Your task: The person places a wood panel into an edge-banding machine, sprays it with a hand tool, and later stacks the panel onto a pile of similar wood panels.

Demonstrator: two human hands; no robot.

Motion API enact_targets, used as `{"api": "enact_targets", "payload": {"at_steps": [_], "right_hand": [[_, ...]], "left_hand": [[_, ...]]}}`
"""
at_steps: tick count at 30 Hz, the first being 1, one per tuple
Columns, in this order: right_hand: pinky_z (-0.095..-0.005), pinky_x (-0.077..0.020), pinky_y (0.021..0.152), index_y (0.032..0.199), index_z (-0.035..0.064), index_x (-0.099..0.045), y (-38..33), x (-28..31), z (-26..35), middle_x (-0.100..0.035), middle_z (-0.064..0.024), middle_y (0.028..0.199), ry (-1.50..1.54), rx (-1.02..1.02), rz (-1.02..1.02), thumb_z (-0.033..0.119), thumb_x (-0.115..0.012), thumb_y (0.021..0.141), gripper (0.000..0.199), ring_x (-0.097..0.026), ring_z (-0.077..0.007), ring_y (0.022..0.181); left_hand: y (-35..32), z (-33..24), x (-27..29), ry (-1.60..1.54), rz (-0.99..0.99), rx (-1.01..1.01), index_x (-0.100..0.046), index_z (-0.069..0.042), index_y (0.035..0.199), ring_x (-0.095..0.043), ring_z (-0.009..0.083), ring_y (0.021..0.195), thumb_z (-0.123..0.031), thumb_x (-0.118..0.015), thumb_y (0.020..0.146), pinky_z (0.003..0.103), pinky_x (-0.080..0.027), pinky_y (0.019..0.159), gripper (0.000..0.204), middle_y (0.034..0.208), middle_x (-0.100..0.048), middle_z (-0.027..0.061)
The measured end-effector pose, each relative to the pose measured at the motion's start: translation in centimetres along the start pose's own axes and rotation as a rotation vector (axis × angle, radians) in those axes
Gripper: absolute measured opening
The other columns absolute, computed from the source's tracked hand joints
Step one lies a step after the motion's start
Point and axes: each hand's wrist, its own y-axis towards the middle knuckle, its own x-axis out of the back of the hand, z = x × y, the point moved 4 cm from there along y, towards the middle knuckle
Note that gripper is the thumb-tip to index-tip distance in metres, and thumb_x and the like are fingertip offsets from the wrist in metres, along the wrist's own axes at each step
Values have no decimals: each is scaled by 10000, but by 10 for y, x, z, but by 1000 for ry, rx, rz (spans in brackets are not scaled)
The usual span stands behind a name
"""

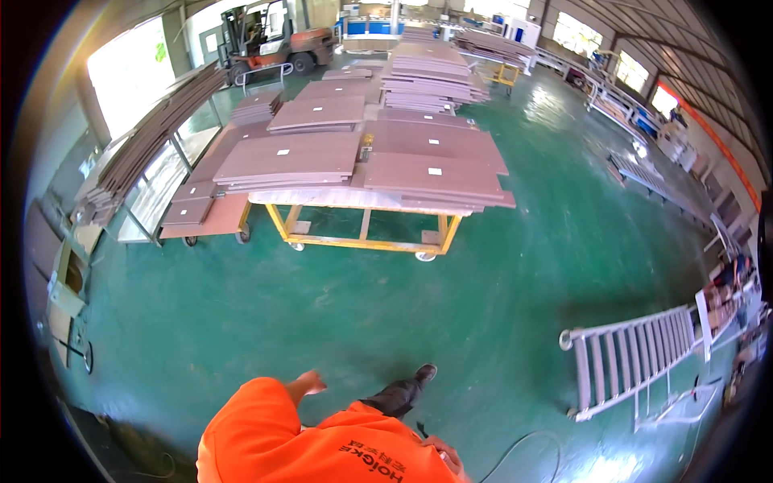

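My left hand (312, 381) hangs by my left side above the green floor, away from any object. It is small and blurred here, so how its fingers lie is unclear. Low in front of my orange shirt is my right hand (445, 453), its fingers curled closed. A short dark thing (422, 430) sticks out beside it, too small to name. One of my legs, in dark trousers with a dark shoe (426, 372), is stretched forward. Ahead stands a yellow wheeled cart (362, 244) stacked with brown panels (435, 171), out of reach of both hands.
A roller conveyor (636, 354) stands at the right, with a hose or cable (531, 436) on the floor nearby. To the left are a rack of long brown boards (149, 133) and a low wheeled cart (229, 217). A forklift (270, 44) is parked at the back left.
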Motion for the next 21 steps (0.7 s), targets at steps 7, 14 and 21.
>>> {"api": "enact_targets", "payload": {"at_steps": [7, 14, 21], "right_hand": [[-387, -363, 1038, 1230, -56, -550, 118, 211, 142, -575, -167, 1234, -80, -19, -100, 244, -587, 916, 436, -519, -265, 1187], [-391, -367, 1035, 1224, -47, -556, 250, 388, 280, -577, -168, 1228, -114, -41, -33, 236, -585, 918, 418, -519, -271, 1186], [-396, -372, 1031, 1218, -38, -562, 388, 596, 413, -580, -169, 1221, -149, -109, 117, 229, -583, 919, 401, -520, -277, 1186]], "left_hand": [[166, -274, 93, -58, 20, -79, -694, -24, 998, -626, 362, 1030, -383, -609, 790, 460, -508, 833, 423, 1085, -655, 208], [211, -696, 345, -241, -227, -763, -534, 9, 1259, -601, 411, 1020, -369, -553, 849, 458, -493, 875, 558, 1080, -621, 272], [267, -890, 472, -176, -213, -708, -527, -46, 1282, -610, 361, 1040, -330, -593, 845, 432, -492, 883, 525, 1110, -651, 168]]}}
